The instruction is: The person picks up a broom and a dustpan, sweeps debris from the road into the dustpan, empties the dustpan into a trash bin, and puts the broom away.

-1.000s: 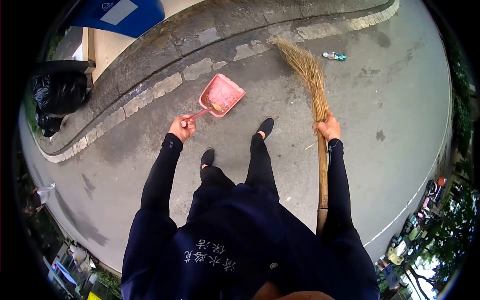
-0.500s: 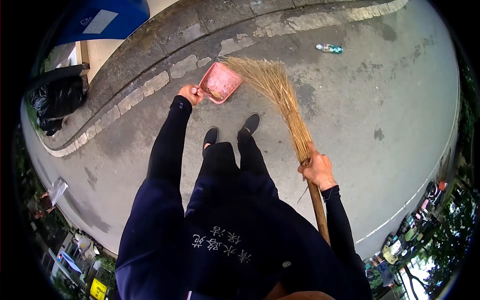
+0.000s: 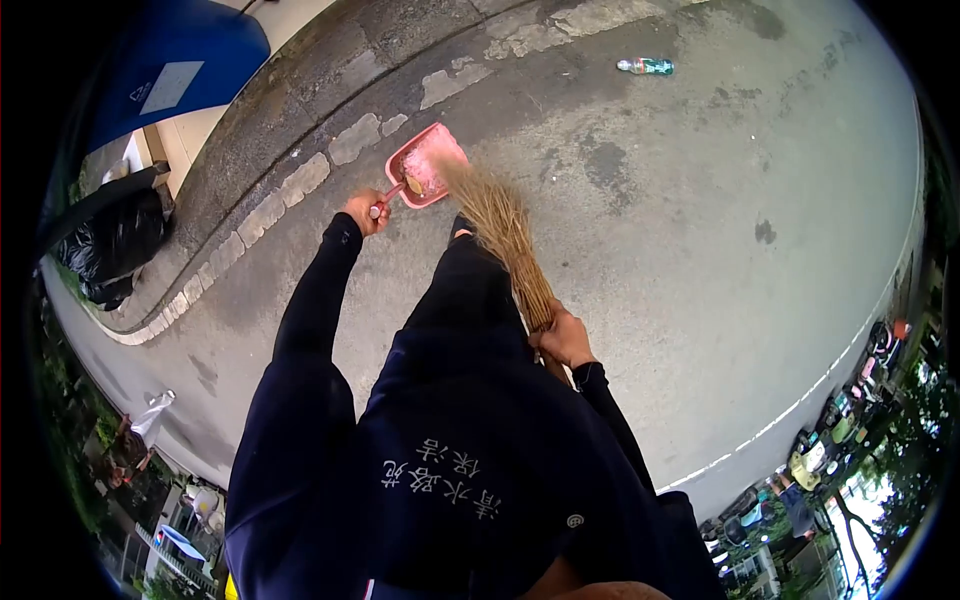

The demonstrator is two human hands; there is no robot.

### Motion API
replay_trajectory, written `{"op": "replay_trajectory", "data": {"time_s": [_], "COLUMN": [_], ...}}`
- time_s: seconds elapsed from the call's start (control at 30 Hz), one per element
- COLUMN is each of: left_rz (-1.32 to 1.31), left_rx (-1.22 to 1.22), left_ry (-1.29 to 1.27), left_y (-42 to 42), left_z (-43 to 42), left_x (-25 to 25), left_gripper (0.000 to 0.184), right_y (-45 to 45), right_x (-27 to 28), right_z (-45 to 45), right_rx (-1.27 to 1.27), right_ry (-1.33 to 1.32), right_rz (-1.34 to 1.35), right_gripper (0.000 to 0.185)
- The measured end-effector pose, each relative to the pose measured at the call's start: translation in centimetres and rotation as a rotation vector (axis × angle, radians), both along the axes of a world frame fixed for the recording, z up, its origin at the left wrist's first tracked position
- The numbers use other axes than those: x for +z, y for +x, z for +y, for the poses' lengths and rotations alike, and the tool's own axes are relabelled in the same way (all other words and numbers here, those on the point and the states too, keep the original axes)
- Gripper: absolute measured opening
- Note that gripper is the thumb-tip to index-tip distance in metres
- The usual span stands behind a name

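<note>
Grey ground [image 3: 700, 330]: one bottle [image 3: 646, 66], several stains [image 3: 605, 165]

Observed from where I stand: the bottle, partly green, lies on its side. The stains are dark and scattered. Pale patches [image 3: 355, 140] run in a broken line along the edge.

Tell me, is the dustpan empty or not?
Not empty: a yellowish scrap lies in the dustpan, near its handle. What the scrap is, I cannot tell.

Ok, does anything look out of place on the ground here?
Yes, a bottle lies on its side out on the road, apart from the broom and dustpan. It looks odd there, probably litter, since nobody is holding it.
</note>
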State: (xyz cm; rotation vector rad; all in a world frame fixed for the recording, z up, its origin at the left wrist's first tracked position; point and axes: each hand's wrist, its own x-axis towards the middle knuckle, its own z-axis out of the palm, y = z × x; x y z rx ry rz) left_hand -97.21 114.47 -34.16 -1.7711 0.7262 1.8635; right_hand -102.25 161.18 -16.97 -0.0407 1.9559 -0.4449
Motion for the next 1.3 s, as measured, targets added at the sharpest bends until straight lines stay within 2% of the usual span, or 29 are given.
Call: {"op": "replay_trajectory", "data": {"time_s": [0.07, 0.1, 0.23, 0.3, 0.33, 0.4, 0.47, 0.53, 0.6, 0.7, 0.73, 0.8, 0.83, 0.87, 0.93, 1.0, 1.1, 1.13, 1.2, 1.3], "left_rz": [0.086, 0.09, 0.107, 0.102, 0.088, 0.059, 0.082, 0.049, 0.041, 0.06, 0.088, 0.029, 0.02, 0.067, 0.079, 0.042, 0.066, 0.09, 0.109, 0.179], "left_rx": [0.035, 0.073, 0.078, 0.092, 0.099, 0.087, 0.102, 0.115, 0.14, 0.199, 0.267, 0.311, 0.36, 0.361, 0.436, 0.465, 0.46, 0.452, 0.428, 0.381], "left_ry": [0.039, 0.069, 0.121, 0.173, 0.156, 0.121, 0.179, 0.189, 0.194, 0.12, 0.195, 0.118, 0.164, 0.087, 0.074, 0.099, -0.004, 0.001, 0.005, 0.029], "left_y": [0.4, 0.3, -2.8, -5.5, -6.5, -10.7, -14.3, -17.3, -19.5, -22.0, -22.0, -23.4, -24.2, -25.4, -26.7, -29.1, -33.4, -35.1, -39.4, -46.5], "left_z": [-0.4, -0.5, 0.4, 0.9, 1.1, 3.0, 4.5, 5.9, 7.3, 10.1, 10.1, 11.4, 12.4, 14.5, 16.0, 17.7, 21.1, 22.0, 23.5, 25.3], "left_x": [-0.1, 0.4, 2.3, 2.1, 0.2, 1.8, 2.6, 1.7, 1.1, 0.4, -1.4, -2.3, -1.6, 1.1, 0.7, 2.4, 5.4, 6.1, 7.2, 8.9], "left_gripper": [0.012, 0.012, 0.012, 0.013, 0.014, 0.021, 0.022, 0.02, 0.019, 0.016, 0.015, 0.015, 0.015, 0.013, 0.012, 0.011, 0.013, 0.013, 0.012, 0.012], "right_y": [-1.7, -2.3, -6.4, -9.6, -11.5, -15.7, -20.5, -25.6, -29.1, -29.7, -29.0, -28.9, -30.1, -30.8, -32.8, -35.0, -41.0, -42.8, -45.3, -48.1], "right_x": [3.7, 5.4, 5.8, 4.5, 3.5, 1.0, -2.3, -1.0, -5.9, -6.9, -6.7, -3.1, -1.2, 0.9, 4.0, 5.0, 6.1, 6.9, 6.0, 2.0], "right_z": [0.1, 0.3, 2.4, 3.2, 4.1, 6.8, 8.9, 7.5, 9.5, 7.3, 7.4, 9.4, 11.0, 12.9, 17.3, 21.7, 26.8, 28.5, 32.9, 40.6], "right_rx": [0.136, 0.113, -0.181, -0.259, -0.288, -0.256, -0.31, -0.309, -0.251, 0.175, 0.271, 0.182, 0.23, 0.276, 0.219, 0.187, -0.089, -0.218, -0.461, -0.743], "right_ry": [0.044, 0.041, 0.1, 0.123, 0.135, 0.129, 0.072, 0.141, 0.127, 0.292, 0.223, 0.036, 0.005, -0.024, -0.065, -0.068, 0.014, 0.016, -0.043, -0.113], "right_rz": [0.016, 0.094, 0.158, 0.26, 0.276, 0.447, 0.488, 0.448, 0.381, 0.336, 0.261, 0.163, 0.119, 0.064, 0.044, 0.127, 0.224, 0.246, 0.337, 0.356], "right_gripper": [0.085, 0.085, 0.08, 0.078, 0.078, 0.065, 0.062, 0.056, 0.07, 0.038, 0.045, 0.059, 0.064, 0.069, 0.069, 0.071, 0.078, 0.073, 0.069, 0.074]}}
